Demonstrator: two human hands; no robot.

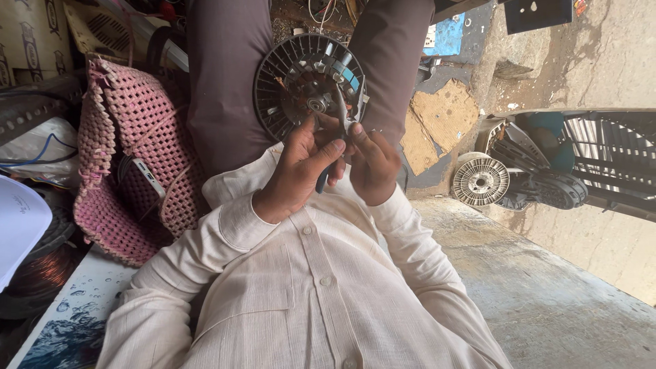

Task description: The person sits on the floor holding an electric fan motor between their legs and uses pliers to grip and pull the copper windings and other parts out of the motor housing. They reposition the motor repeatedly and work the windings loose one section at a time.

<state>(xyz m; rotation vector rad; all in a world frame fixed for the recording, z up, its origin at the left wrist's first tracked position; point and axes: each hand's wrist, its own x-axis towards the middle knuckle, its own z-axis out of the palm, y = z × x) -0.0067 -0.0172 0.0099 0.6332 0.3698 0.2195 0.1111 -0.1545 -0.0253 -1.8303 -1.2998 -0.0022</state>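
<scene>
round black fan motor (290, 82) propped on edge in the lap, between thighs in dark trousers (219, 82), ribbed rim facing up, coils and a small bearing showing at the middle.

left hand (301, 167) closed around the blue handles of a pair of pliers (326, 164), thumb laid over the top, nose of the tool reaching up into the coils near the bearing. right hand (372, 167) curled just beside it, fingertips bunched at the motor's lower rim and touching the tool; cannot tell whether gripping the rim, a wire or nothing at all. both sleeves of a cream shirt (321, 287) meeting below.

pink woven bag (130, 157) close at the left, copper wire coil (41, 273) below it, white ribbed disc (480, 181) lying on the concrete floor (547, 294) well apart to the right, scrap of cardboard (437, 123) beyond the knee.

likely trouble from here: motor only wedged by the legs, so a hard tug could roll it off the lap. pliers working among thin winding wire, so a slip or too much squeeze could nick the coating or snap a strand. right fingertips sitting right against the tool, so a sudden release could pinch or jab them. small loose bits could drop onto the cluttered ground and be lost.
</scene>
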